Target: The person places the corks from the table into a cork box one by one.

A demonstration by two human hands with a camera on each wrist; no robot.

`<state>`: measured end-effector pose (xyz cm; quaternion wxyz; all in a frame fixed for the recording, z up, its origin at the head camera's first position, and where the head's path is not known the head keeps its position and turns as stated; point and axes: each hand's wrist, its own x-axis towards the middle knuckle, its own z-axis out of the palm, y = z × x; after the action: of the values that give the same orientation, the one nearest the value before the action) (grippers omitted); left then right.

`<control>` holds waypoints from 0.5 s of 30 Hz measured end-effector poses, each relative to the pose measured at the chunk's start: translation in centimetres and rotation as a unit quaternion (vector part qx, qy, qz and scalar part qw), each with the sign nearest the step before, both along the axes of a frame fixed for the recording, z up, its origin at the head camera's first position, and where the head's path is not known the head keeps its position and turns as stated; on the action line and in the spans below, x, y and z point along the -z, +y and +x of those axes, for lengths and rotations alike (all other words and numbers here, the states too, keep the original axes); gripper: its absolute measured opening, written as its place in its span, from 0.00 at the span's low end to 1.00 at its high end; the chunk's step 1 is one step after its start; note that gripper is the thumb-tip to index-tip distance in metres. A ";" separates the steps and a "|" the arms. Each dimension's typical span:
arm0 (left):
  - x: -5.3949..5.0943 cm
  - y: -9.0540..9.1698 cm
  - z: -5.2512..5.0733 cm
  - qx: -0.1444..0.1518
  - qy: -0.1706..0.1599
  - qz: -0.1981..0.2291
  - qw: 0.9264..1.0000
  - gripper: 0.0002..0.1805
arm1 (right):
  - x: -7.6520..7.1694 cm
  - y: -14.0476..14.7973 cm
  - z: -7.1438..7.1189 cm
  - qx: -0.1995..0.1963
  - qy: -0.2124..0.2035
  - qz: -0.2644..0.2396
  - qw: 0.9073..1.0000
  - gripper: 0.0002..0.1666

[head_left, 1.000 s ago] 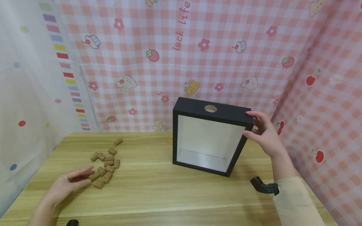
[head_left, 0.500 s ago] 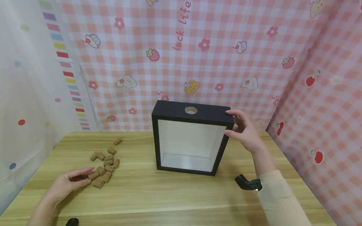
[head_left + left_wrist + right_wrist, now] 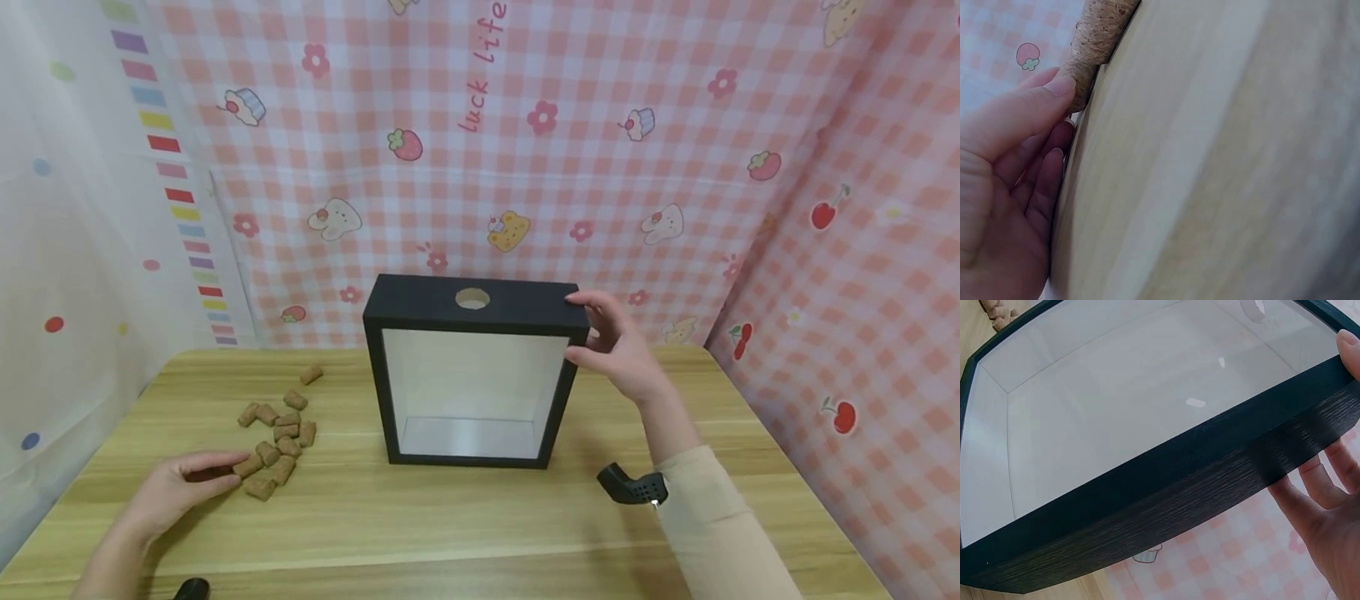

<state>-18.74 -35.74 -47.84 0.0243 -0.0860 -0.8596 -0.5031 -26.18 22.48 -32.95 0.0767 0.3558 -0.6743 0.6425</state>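
Note:
A black box frame (image 3: 476,304) stands upright near the table's middle, with a clear front, a pale inside and a round hole in its top. My right hand (image 3: 618,350) grips its upper right corner, thumb at the front edge and fingers round the back; the right wrist view shows the dark side panel (image 3: 1210,481) between them. At the left, my left hand (image 3: 168,496) pinches a cork (image 3: 247,465) at the near edge of a loose group of corks (image 3: 287,432). In the left wrist view the thumb lies on that cork (image 3: 1079,90), fingers beneath.
The wood-grain table (image 3: 450,533) runs back to a pink checked curtain (image 3: 420,192), with more cloth at both sides. A black wrist camera mount (image 3: 630,485) sticks out from the right sleeve. Another black piece (image 3: 192,589) shows at the bottom left.
The right hand has moved the box frame to the left and a little nearer, turning it to face more squarely forward. The left hand has stayed at the corks, its fingers drawing closer on one.

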 end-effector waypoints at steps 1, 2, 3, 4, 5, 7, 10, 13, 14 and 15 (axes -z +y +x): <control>0.0 -0.1 0.0 0.001 -0.002 0.002 1.000 0.16 | 0.0 -0.1 0.0 0.000 -0.001 0.000 1.000 0.37; 0.1 -0.1 0.0 0.000 -0.001 0.003 1.000 0.16 | 0.0 -0.2 0.0 0.000 -0.002 0.000 1.000 0.37; 0.1 -0.1 0.0 0.000 -0.002 0.006 1.000 0.17 | -0.1 -0.3 0.0 0.002 -0.004 0.000 1.000 0.38; 0.1 -0.2 0.1 -0.001 -0.002 0.011 1.000 0.17 | -0.1 -0.4 0.1 0.005 -0.004 0.001 1.000 0.38; 0.0 -0.2 0.1 -0.002 -0.003 0.014 1.000 0.17 | -0.1 -0.4 0.1 0.008 -0.006 0.001 1.000 0.39; 0.0 -0.3 0.2 -0.003 -0.011 0.030 0.999 0.17 | -0.1 -0.5 0.2 0.014 -0.008 0.003 1.000 0.39; -0.3 -0.4 0.4 -0.002 -0.024 0.060 0.998 0.17 | -0.1 -0.5 0.2 0.014 -0.010 0.003 1.000 0.40; -1.2 -0.2 0.5 -0.002 -0.023 0.068 0.997 0.17 | -0.1 -0.4 0.2 0.009 -0.008 0.003 1.000 0.39; -1.6 -0.1 0.5 -0.001 -0.017 0.063 0.998 0.17 | 0.0 -0.4 0.2 0.007 -0.007 0.003 1.000 0.39; -2.2 0.0 0.4 0.000 -0.009 0.059 0.998 0.17 | 0.0 -0.4 0.1 0.004 -0.005 0.002 1.000 0.39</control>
<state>-18.30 -35.74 -45.68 0.0212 -0.0801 -0.8287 -0.5535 -26.05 22.11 -32.94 0.0756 0.3500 -0.6775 0.6425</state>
